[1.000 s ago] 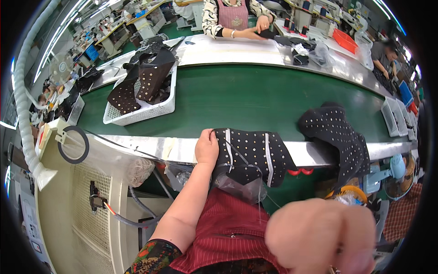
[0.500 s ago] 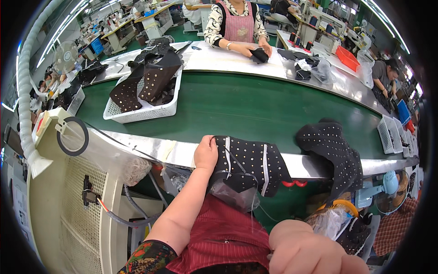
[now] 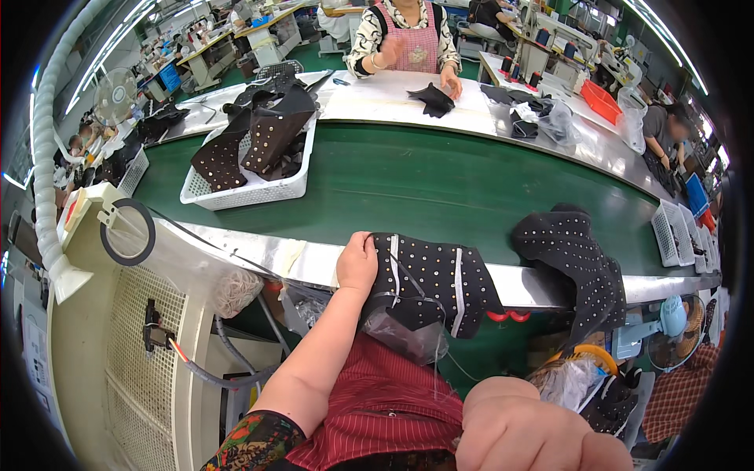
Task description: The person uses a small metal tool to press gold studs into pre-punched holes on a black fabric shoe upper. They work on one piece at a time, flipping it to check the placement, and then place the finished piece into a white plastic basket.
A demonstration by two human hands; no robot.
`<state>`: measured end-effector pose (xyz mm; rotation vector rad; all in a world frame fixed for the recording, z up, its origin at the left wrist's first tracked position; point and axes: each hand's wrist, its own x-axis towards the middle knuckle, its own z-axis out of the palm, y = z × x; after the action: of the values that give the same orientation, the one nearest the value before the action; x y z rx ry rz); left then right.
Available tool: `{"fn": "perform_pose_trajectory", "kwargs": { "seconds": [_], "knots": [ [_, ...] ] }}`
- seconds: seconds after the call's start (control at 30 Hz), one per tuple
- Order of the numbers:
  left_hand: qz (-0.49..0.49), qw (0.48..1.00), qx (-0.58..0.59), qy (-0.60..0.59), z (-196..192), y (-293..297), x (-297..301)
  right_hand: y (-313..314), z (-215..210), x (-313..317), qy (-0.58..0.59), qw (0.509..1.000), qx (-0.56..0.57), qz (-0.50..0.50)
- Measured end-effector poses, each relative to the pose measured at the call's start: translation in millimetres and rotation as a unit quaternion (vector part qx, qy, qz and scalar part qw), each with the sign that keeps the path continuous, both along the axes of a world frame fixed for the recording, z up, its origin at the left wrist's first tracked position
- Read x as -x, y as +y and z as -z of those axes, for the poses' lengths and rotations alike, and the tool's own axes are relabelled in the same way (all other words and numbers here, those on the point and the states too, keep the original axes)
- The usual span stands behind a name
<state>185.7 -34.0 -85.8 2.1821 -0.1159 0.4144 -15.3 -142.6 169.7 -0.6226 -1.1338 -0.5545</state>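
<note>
My left hand [image 3: 358, 263] is closed on the left edge of a black studded fabric piece [image 3: 428, 276]. The piece bears two pale strips and lies over the metal edge of the conveyor, its lower part hanging down. A thin dark cord and a clear plastic bag [image 3: 404, 336] hang against its front. Low in the picture, close to the camera, my right hand [image 3: 530, 432] is curled with its fingers bent; whatever it may hold is hidden. To the right, a second black studded piece [image 3: 577, 267] drapes over the same edge.
A white basket [image 3: 255, 198] of dark studded pieces sits on the green belt [image 3: 408, 173]. Across it, a co-worker stands by a small black piece [image 3: 432, 100]. A machine with a black ring [image 3: 127, 233] is at left; a blue fan [image 3: 667, 322] is at right.
The co-worker has let go of the small black piece, which now lies on the white tabletop, and has raised one hand. My own hands stay almost in place.
</note>
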Motion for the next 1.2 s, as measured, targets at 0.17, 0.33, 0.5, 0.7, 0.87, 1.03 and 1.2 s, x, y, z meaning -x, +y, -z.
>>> {"fn": "perform_pose_trajectory", "kwargs": {
  "seconds": [0.17, 0.33, 0.5, 0.7, 0.87, 1.03, 1.2],
  "knots": [
    [0.0, 1.0, 0.002, 0.007, -0.7, 1.6, 0.7, 1.7, -3.2, -3.6, -0.016, 1.0, -0.002, -0.007],
    [0.005, 1.0, -0.009, -0.012, -3.4, 0.0, 0.9, -40.8, 28.1, -11.2, 0.003, 0.968, 0.096, -0.23],
    [-0.003, 1.0, -0.003, -0.01, -1.3, 2.2, 0.9, -42.1, 34.2, -5.3, 0.297, 0.949, 0.079, 0.068],
    [0.025, 0.999, 0.008, -0.033, 0.9, 3.6, -3.2, -67.8, 125.6, -36.6, 0.559, 0.796, 0.122, 0.196],
    [0.081, 0.978, 0.183, 0.062, -1.8, 11.2, 8.6, -78.4, 176.8, -54.0, 0.645, 0.719, 0.145, 0.214],
    [0.159, 0.904, 0.351, 0.185, -37.0, -0.9, 51.7, -61.2, 198.2, -63.9, 0.647, 0.711, 0.194, 0.194],
    [0.19, 0.919, 0.298, 0.176, -60.0, -4.8, 78.8, -37.5, 190.5, -56.3, 0.593, 0.71, 0.293, 0.242]
  ]
}}
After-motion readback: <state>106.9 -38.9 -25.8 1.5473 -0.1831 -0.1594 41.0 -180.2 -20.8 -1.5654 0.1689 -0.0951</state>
